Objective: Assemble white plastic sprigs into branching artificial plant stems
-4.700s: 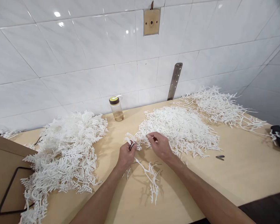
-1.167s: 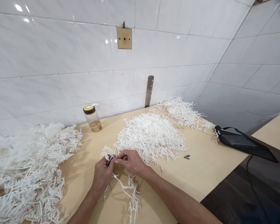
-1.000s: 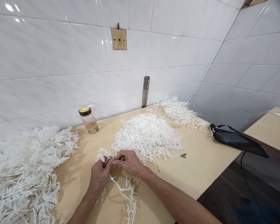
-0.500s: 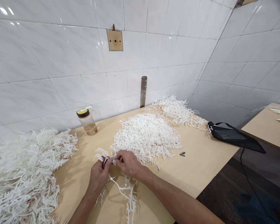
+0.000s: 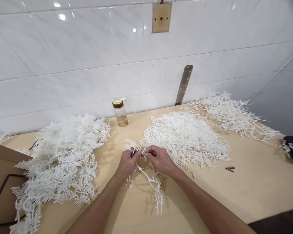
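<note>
Pinching the top of a thin white branched plastic sprig (image 5: pixel 151 182) in both my left hand (image 5: pixel 127 161) and right hand (image 5: pixel 161 159), I am holding it low near the pale wooden desk's (image 5: pixel 246 188) front edge, seemingly so its branches trail free on the board.

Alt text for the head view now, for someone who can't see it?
The left hand and right hand together pinch one end of a white branched strip that trails toward the viewer over a wooden table. A left heap and a middle heap of similar white pieces lie nearby, with a capped bottle by the tiled wall.
</note>
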A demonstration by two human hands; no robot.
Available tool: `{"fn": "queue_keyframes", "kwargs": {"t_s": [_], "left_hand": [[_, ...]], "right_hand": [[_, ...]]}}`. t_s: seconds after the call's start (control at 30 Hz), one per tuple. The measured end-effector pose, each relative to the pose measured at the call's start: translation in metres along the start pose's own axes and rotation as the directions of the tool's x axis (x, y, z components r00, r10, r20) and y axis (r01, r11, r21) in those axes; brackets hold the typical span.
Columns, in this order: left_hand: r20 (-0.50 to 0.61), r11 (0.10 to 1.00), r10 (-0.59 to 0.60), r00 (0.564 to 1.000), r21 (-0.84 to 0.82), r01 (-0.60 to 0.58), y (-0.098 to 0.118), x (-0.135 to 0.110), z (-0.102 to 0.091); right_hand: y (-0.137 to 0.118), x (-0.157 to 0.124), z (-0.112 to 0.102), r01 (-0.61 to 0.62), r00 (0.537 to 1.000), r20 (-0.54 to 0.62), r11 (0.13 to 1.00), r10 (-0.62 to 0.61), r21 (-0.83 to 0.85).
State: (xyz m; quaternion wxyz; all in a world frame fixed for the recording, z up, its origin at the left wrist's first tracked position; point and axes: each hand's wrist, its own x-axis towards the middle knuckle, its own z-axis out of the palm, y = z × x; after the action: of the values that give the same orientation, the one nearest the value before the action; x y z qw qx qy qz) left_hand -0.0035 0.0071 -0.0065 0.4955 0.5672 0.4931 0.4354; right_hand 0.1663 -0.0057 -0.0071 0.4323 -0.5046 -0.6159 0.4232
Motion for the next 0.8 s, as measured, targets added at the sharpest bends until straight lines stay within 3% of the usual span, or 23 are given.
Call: {"fn": "queue_keyframes", "kwargs": {"t_s": [0.23, 0.53, 0.8], "left_hand": [[-0.024, 0.997, 0.023, 0.999, 0.068, -0.022, -0.003, -0.001, 0.000], [-0.079, 0.974, 0.075, 0.994, 0.219, -0.056, -0.014, -0.003, 0.007], [-0.074, 0.946, 0.144, 0.987, 0.302, -0.115, -0.009, -0.005, 0.009]], "right_hand": [[-0.003, -0.001, 0.000, -0.034, 0.999, -0.002, 0.999, 0.034, -0.035], [-0.006, -0.001, -0.003, 0.057, 0.995, -0.068, 0.984, -0.069, -0.170], [0.000, 0.001, -0.005, 0.038, 0.999, 0.016, 0.976, -0.036, -0.213]]}}
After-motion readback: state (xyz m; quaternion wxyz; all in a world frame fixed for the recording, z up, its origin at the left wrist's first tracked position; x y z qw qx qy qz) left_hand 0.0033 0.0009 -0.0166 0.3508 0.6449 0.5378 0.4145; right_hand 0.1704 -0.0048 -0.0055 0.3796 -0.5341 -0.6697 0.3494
